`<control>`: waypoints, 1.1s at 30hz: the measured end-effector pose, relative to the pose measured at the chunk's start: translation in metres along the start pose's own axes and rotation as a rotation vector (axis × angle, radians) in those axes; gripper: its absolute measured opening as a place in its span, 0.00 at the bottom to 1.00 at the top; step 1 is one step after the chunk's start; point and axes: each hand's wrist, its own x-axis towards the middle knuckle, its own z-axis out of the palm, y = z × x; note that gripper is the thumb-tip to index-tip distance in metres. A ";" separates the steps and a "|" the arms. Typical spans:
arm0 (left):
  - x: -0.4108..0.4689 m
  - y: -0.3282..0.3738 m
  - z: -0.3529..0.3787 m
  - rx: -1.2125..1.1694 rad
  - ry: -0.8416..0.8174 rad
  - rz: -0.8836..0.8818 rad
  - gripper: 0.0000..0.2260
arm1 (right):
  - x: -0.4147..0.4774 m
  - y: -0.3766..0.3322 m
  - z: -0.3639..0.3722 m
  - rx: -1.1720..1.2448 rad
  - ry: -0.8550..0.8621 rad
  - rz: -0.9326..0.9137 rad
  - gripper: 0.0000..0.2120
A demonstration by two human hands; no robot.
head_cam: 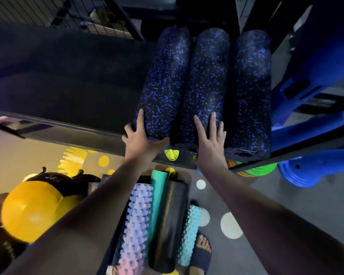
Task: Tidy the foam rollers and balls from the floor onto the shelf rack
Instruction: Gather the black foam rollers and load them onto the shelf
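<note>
Three black foam rollers with blue speckles lie side by side on the dark shelf (68,92): left roller (163,76), middle roller (205,80), right roller (250,92). My left hand (141,139) rests on the near end of the left roller, fingers spread. My right hand (211,141) lies flat on the near end of the middle roller, fingers straight. Below, on the floor, lie a pastel ridged roller (134,225), a teal roller (157,195), a black roller (170,225) and a turquoise bumpy roller (189,235). A yellow ball (30,211) sits at lower left.
The shelf's front edge (68,128) runs across the middle. Blue equipment (314,76) stands at the right, with colourful discs (256,167) under the shelf. A black weight bag (58,181) lies behind the yellow ball. My sandalled foot (203,249) stands beside the turquoise roller.
</note>
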 end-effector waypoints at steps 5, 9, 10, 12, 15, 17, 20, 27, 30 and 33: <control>-0.001 0.009 -0.011 0.050 -0.079 -0.070 0.54 | -0.005 -0.007 -0.012 -0.118 -0.036 0.006 0.54; 0.000 -0.013 -0.011 -0.054 -0.122 -0.017 0.53 | -0.040 -0.033 -0.005 -0.023 0.263 -0.194 0.42; -0.004 -0.024 -0.012 -0.134 -0.079 0.053 0.51 | -0.055 -0.042 0.006 0.027 0.317 -0.275 0.38; -0.019 -0.055 -0.014 -0.325 0.093 0.182 0.42 | -0.086 -0.056 0.030 0.075 0.324 -0.378 0.30; -0.060 -0.148 -0.009 -0.497 0.238 0.047 0.31 | -0.134 -0.079 0.087 0.027 0.129 -0.332 0.22; -0.100 -0.220 -0.002 -0.469 0.153 -0.160 0.30 | -0.165 -0.094 0.129 -0.043 -0.100 -0.203 0.21; -0.155 -0.326 0.008 -0.267 0.040 -0.316 0.33 | -0.204 -0.117 0.192 -0.010 -0.481 0.064 0.26; -0.158 -0.504 0.025 0.137 -0.185 -0.374 0.55 | -0.228 -0.176 0.355 0.169 -0.750 0.401 0.31; -0.127 -0.549 0.043 0.171 -0.243 -0.393 0.69 | -0.232 -0.196 0.418 0.276 -0.726 0.287 0.29; -0.109 -0.565 0.050 0.034 -0.390 -0.441 0.73 | -0.236 -0.216 0.443 0.474 -0.794 0.405 0.30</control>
